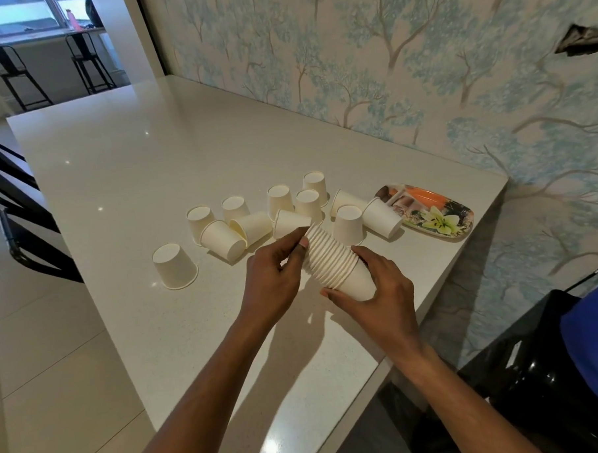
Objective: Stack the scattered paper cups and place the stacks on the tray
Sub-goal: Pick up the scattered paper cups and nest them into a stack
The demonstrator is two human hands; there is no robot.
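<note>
I hold a stack of several nested white paper cups [333, 262] tilted on its side above the white table [116, 159]. My right hand [376, 291] grips the stack's closed bottom end. My left hand [275, 275] pinches its open rim end. Several loose white cups [174, 266] lie scattered beyond, some upside down, some on their sides [253, 226]. A flowered oval tray [437, 217] sits at the table's far right edge, with one cup [383, 217] lying against its near end.
A tree-patterned wall runs along the table's right side. Dark chairs [19, 218] stand along the left edge. A black object [536, 359] and blue fabric [594, 343] are at lower right, below the table's corner. Bar stools [13, 77] stand in the far room.
</note>
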